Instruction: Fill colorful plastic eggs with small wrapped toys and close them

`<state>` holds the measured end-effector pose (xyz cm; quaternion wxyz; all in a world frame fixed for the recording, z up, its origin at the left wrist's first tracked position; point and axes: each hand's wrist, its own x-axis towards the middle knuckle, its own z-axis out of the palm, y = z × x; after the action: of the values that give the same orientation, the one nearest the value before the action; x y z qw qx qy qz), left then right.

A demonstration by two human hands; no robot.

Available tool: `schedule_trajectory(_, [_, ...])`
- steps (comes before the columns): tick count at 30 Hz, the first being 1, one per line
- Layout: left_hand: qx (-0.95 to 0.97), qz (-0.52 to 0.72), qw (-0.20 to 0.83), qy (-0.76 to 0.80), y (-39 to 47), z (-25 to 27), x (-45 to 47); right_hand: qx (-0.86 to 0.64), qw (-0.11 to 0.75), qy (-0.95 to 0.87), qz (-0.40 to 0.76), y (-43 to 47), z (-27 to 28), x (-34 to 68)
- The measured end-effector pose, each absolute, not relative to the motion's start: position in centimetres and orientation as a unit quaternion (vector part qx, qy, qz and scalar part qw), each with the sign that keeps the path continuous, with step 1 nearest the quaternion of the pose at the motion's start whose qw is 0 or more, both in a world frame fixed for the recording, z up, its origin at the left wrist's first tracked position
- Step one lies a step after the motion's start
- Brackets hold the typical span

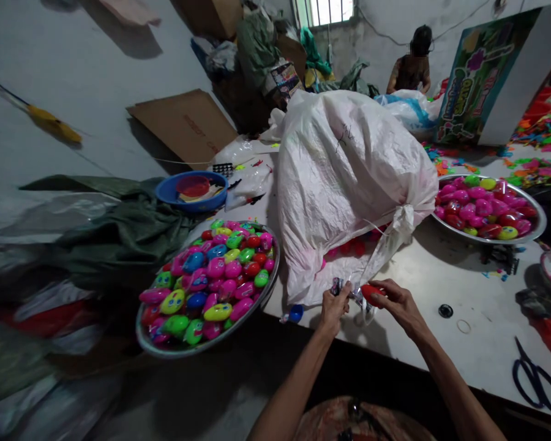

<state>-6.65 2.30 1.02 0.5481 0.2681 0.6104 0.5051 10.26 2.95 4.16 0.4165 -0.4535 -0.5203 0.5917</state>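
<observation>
Red print on a brown cardboard sheet (183,130), lettering on a green box (484,79) and black handwriting on a white sack (353,174) are too blurred to read.

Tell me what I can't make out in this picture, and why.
Head view:
- Shiny item at the left hand: too small, partly covered by it.
- Part of the red egg-shaped piece: covered by the right hand.
- Most contents of the white sack: hidden by its sides.
- Bowl at far right: cut off by the picture edge.
</observation>
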Motion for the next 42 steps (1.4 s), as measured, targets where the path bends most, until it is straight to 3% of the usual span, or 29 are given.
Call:
schedule_trajectory(7, [0.31,0.453,0.558,0.622,1.8,1.4,-5.7,-0.484,0.41,-0.544,0.55,2.4,3.5,10.1])
schedule_trajectory(14, [0.214,0.541,0.606,0.542,1.9,1.6,-4.0,-0.504,0.462,-0.482,0.548,0.6,1.5,9.5])
schedule_trajectory(20, [0.163,0.545,0.678,0.466,1.5,2.2,-2.7,-0.516,0.517,-0.465,0.501,-0.4,1.5,8.3])
schedule_trajectory(25, [0.157,0.531,0.711,0.433,0.8,2.2,-2.1,-0.516,0.521,-0.602,0.315,-1.0,0.9,8.6])
schedule_trajectory(30, [0.174,0.497,0.721,0.451,0.6,2.7,-2.3,-0.547,0.446,-0.675,0.212,-0.4,1.8,9.3])
schedule_trajectory(36, [0.246,0.352,0.786,0.445,0.0,2.2,-2.7,-0.542,0.364,-0.707,0.272,-2.3,3.1,15.0])
schedule_trajectory(42, [0.163,0.481,0.716,0.478,2.5,0.8,-5.6,-0.725,0.126,-0.648,0.195,-11.4,1.2,31.0])
